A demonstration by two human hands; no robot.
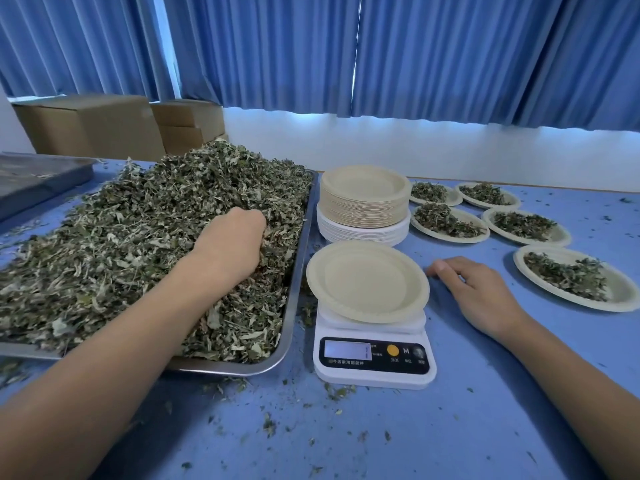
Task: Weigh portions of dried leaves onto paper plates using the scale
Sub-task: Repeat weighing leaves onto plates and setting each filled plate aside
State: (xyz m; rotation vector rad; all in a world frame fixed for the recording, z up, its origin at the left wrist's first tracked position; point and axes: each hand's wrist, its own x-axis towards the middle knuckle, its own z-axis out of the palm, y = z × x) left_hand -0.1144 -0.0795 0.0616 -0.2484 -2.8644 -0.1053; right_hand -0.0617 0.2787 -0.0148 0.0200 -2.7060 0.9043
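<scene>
**— Where's the scale (374, 374) from your seat?**
— Just right of my tray (298, 271) of dried leaves (121, 244), with an empty plate (367, 282) on it. The plate stack (363, 206) stands behind it.

**— And the filled plates (450, 239)?**
— Five, farther right on the bench (450, 427). My left hand (235, 237) clutches leaves in the tray. My right hand (478, 292) rests between the scale and those plates.

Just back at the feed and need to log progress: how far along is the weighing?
Done: five plates at right are already filled. In hand: an empty plate sits on the scale, and the left hand is dug into the leaves in the tray, fingers hidden; the right hand rests on the table. Left: fill and weigh this plate; the tall stack and heaped tray suggest many more portions.
</scene>
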